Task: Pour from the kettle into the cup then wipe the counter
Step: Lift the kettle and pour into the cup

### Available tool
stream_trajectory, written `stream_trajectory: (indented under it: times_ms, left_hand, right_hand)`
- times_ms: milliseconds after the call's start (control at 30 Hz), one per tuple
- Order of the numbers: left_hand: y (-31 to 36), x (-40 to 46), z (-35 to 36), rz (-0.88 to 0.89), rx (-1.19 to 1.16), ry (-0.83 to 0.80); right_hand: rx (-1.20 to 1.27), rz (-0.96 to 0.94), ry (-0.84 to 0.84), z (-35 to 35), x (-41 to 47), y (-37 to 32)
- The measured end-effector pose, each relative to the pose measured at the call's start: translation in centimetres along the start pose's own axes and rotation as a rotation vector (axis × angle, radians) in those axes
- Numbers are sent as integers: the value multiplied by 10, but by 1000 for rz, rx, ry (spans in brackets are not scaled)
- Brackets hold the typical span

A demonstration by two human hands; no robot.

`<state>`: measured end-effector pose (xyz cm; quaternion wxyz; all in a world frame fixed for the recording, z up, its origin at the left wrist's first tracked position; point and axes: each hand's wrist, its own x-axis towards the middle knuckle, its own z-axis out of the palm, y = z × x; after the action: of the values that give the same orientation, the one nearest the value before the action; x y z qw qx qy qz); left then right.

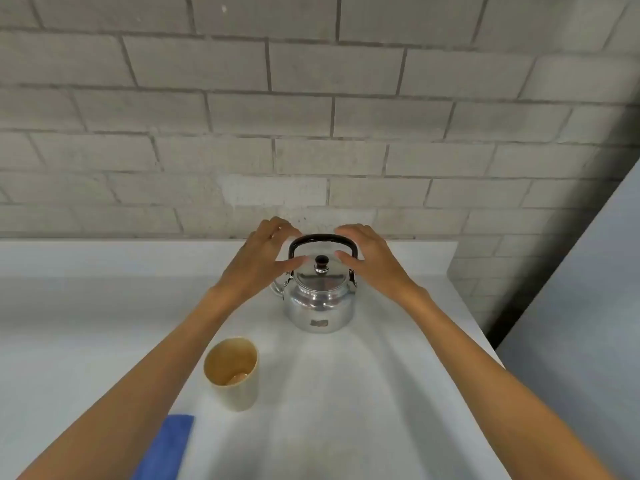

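A shiny metal kettle (320,306) with a black arched handle and a black lid knob stands upright on the white counter (381,393), near the back wall. My left hand (263,258) hovers at the handle's left end, fingers spread, thumb pointing at the knob. My right hand (370,258) mirrors it at the handle's right end, fingers apart. Neither hand clearly grips anything. A beige cup (232,372) stands upright in front and left of the kettle, between my forearms. A blue cloth (162,448) lies at the front edge, partly under my left forearm.
A grey brick wall (311,116) rises right behind the counter. The counter ends at the right, where a pale slanted panel (571,323) stands beyond a dark gap.
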<state>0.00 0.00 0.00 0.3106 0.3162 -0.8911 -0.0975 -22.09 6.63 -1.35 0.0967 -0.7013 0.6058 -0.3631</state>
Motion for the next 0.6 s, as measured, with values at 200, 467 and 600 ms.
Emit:
stream_trajectory:
  times_ms: [200, 467, 600]
  left_hand:
    - [-18, 18, 23, -1, -56, -59]
    - [-27, 40, 53, -178, -418, -165]
    - [-27, 42, 67, -192, -406, -92]
  right_hand:
    - [18, 23, -38, 7, 19, 17]
    - [255, 73, -8, 23, 34, 37]
    - [373, 87, 47, 35, 34, 39]
